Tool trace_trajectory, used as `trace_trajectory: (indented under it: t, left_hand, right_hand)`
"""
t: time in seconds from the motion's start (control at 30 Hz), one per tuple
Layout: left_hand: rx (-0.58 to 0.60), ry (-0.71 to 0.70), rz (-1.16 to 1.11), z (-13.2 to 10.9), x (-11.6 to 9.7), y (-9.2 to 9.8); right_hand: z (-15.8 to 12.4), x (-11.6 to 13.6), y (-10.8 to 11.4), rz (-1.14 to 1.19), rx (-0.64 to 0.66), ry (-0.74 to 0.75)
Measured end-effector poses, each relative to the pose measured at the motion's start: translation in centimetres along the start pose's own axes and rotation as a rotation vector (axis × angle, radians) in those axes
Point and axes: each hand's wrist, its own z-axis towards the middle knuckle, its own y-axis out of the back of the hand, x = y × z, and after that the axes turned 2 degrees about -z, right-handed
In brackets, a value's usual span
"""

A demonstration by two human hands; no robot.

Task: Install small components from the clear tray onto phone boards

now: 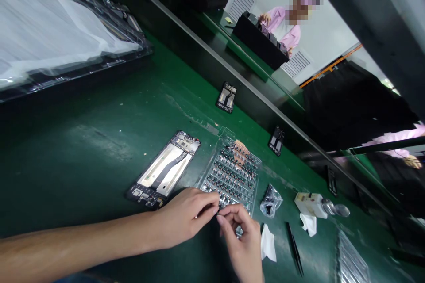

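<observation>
My left hand [186,216] and my right hand [241,236] meet over the near edge of a clear plastic tray [232,172] filled with several small dark parts. Both hands have their fingers pinched together at the same spot, on a tiny item too small to name. An opened phone frame [164,169], showing its inner metal plate and a black ribbon, lies flat on the green mat just left of the tray, beside my left hand.
Black tweezers [295,247], a white cloth [268,243], a small clear bag [271,201] and a white bottle [314,204] lie right of the tray. Two more phone frames [226,96] [276,140] rest by the rail. Wrapped trays [49,31] sit far left. A person in pink [287,22] works beyond.
</observation>
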Motion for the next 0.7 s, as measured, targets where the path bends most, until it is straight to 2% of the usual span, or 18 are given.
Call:
trace_trajectory:
  t: [0.2,0.3,0.43,0.53,0.7]
  left_hand:
    - [0.004,0.000,-0.027,0.1,0.0,-0.1]
    - [0.022,0.013,-0.056,0.1,0.1,-0.2]
    - [0.026,0.012,-0.077,-0.2,0.0,-0.2]
    - [0.039,-0.029,-0.077,-0.4,-0.2,-0.1]
    - [0.061,-0.185,0.030,-0.4,-0.1,-0.4]
  right_hand:
    - [-0.2,0.0,0.0,0.019,0.049,-0.018]
    - [-0.5,-0.1,0.5,0.135,0.061,-0.043]
    - [-1.0,-2.0,2.9,0.325,-0.131,-0.191]
    - [-0.9,-3.8,4.3,0.252,-0.213,-0.262]
    - [0.0,-4.8,3.3,-0.069,-0.131,-0.259]
